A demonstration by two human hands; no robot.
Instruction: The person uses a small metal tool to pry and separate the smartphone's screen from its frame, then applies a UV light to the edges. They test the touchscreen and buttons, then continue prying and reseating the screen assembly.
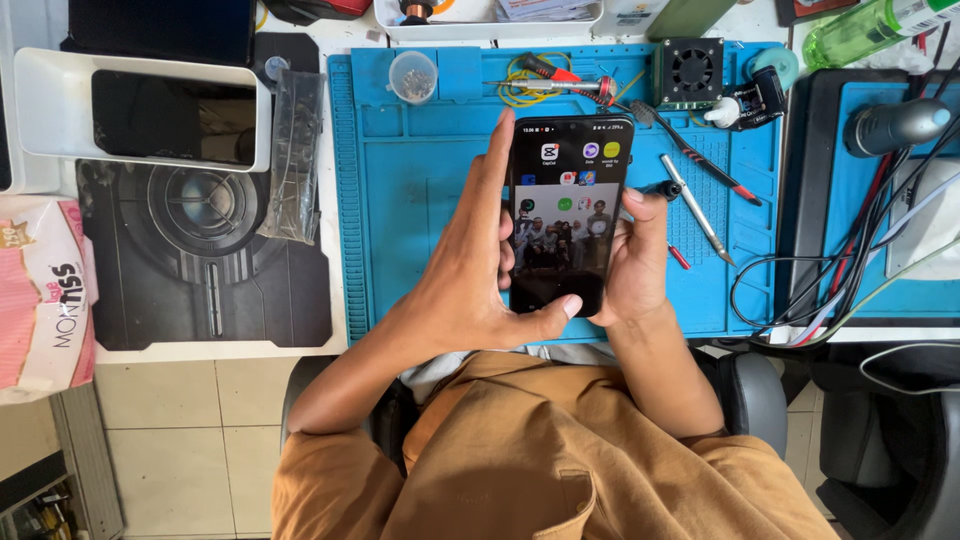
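Smartphone (566, 215) with a lit screen showing app icons and a group photo, held upright above a blue work mat (420, 200) by 2 bare hands. Left hand (470, 270) grasps the phone along its left edge, fingers stretched up beside the screen and thumb pressed across the bottom corner. Right hand (630, 265) grips the right edge, fingers curled around the side. On the mat behind the phone lie a red-handled screwdriver (565, 82), a small round clear container (412, 76), a black square fan (688, 72) and a silver pen-like tool (695, 208). To the left sits a white rectangular bin (140, 110) beside a dark printed pad (200, 260). Cables (840, 290) trail at the right. Brown clothing fills the lower view.
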